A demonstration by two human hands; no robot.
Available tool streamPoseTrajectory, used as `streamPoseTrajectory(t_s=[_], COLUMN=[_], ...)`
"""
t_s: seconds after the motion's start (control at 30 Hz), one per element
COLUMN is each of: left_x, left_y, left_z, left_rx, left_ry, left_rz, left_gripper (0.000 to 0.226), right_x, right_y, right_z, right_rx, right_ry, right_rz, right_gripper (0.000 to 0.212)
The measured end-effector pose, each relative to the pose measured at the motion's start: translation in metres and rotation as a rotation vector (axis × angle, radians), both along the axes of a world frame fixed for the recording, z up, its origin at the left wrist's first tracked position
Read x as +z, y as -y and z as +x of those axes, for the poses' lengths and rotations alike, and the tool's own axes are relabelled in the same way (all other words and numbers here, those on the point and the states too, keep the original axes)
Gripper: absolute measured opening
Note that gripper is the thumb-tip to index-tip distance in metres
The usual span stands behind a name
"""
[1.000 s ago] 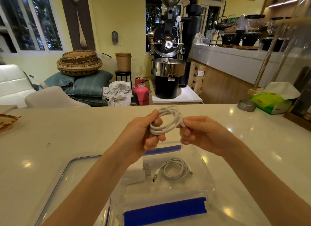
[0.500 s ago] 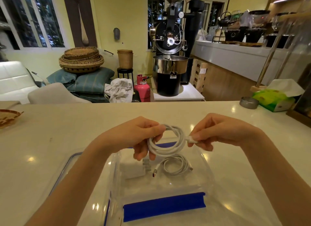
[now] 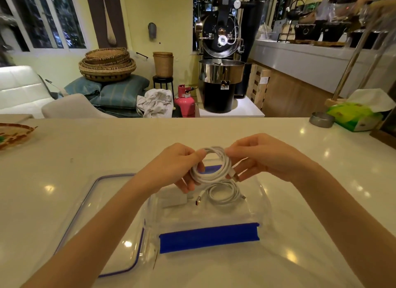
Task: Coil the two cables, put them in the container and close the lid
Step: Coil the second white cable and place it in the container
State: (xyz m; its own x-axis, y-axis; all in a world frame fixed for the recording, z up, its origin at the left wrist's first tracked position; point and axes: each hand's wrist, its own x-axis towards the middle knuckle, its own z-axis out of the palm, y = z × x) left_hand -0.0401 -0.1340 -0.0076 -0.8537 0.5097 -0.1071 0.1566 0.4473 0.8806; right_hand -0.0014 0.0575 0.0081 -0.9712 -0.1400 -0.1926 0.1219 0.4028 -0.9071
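Your left hand and right hand meet over the middle of the white counter, both closed on the same white coiled cable. The left fingers pinch the loop at its 9 o'clock side. The right fingers grip it at about 2 o'clock, and the plug end sticks out below them, at the coil's 4 o'clock. The coil looks fully wound, several turns held together, and it hangs in the air just above the far end of the container.

Directly below your hands, toward 6 o'clock, sits the clear plastic container with blue clips on its near and far edges. A second white cable, already coiled, lies flat on its floor near the far end. Just beside it, at its 9 o'clock, is a white charger block.

The clear lid, edged in blue, lies flat on the counter at the container's 9 o'clock, touching or nearly touching its wall.

By my reading, both cables are coiled and one is stowed. What remains is lowering the held coil into the container, then fitting the lid and pressing the clips shut.
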Motion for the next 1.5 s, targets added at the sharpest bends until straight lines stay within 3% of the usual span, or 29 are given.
streamPoseTrajectory(t_s=[0.1,0.3,0.53,0.9,1.07,1.33,1.5], left_x=[-0.009,-0.016,-0.022,-0.022,-0.026,-0.026,-0.012], left_y=[0.008,0.017,0.011,0.003,0.002,0.002,0.014], left_z=[0.004,0.012,0.025,0.034,0.026,0.026,0.033], left_rx=[0.007,-0.006,-0.115,-0.208,-0.213,-0.135,-0.16], left_ry=[0.038,0.064,-0.293,-0.47,-0.365,-0.489,-0.515], left_rz=[-0.07,-0.204,-0.654,-1.06,-1.074,-1.084,-0.938], left_gripper=[0.033,0.029,0.034,0.026,0.029,0.025,0.026], right_x=[-0.01,-0.02,-0.029,-0.038,-0.04,-0.034,-0.027], right_y=[0.011,0.028,0.041,0.05,0.052,0.052,0.055], right_z=[0.005,0.007,0.004,0.001,0.0,0.002,0.0], right_rx=[-0.002,0.045,0.101,0.085,0.08,0.06,0.055], right_ry=[0.041,0.193,0.249,0.204,0.165,0.095,0.029], right_rz=[0.106,0.222,0.435,0.51,0.522,0.456,0.478], right_gripper=[0.02,0.016,0.012,0.013,0.013,0.019,0.018])
